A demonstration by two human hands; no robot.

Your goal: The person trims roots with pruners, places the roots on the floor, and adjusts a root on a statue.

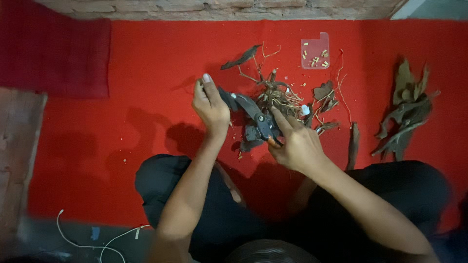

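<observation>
A dark pair of pliers (253, 117) lies slantwise over the red cloth (146, 73) spread on the floor, its long axis running from the far left down to the near right: the handle end sits up by the left hand (210, 108), and the other end points toward the right hand (296, 143). The left hand is closed around the far-left end of the tool, thumb and fingers wrapped over it. The right hand meets the near-right end with its fingers half curled, index finger stretched out along the tool toward a tangle of dry roots and twigs (279, 95); whether it truly grips or only steadies the tool cannot be told. That root tangle lies just beyond the pliers, touching or nearly touching them, and crowds the space right behind the tool. Farther off, a single dark leaf (241, 57) lies to the far left of the tangle, and a small clear plastic tray (315, 50) holding little pale bits sits at the far side. Curled brown pieces (325, 92) lie to the right of the roots, a narrow dark strip (353, 145) lies near the right forearm, and a heap of dried leaves (407, 109) rests well apart at the right. A white cord (85, 241) trails at the near left.
</observation>
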